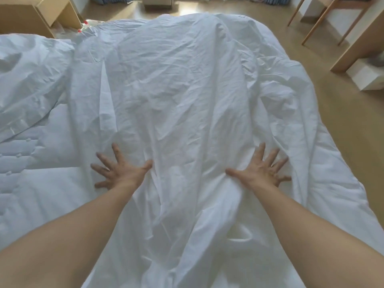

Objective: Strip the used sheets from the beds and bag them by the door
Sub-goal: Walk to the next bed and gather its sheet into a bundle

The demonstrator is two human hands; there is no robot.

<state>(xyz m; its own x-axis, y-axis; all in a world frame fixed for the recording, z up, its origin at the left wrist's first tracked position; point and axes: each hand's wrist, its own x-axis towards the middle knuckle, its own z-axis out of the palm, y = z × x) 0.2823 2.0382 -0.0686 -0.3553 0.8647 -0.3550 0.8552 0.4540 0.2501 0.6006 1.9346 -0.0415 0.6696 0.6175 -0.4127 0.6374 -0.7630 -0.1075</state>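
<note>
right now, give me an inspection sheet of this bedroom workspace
surface: bed, still covered in white bedding
job's things: white sheet, crumpled lengthwise down the bed; quilted duvet bunched at the left; no bag seen
clutter: clear plastic with red spots near the bedside cabinet
grips: left hand and right hand both open, fingers spread, palms flat on the sheet
cables: nothing seen
surroundings: wood floor, wooden furniture legs at the right, door not in view

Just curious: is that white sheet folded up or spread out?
Spread out, though rumpled: the white sheet lies lengthwise over the bed, creased, not folded, under both flat palms.
</note>
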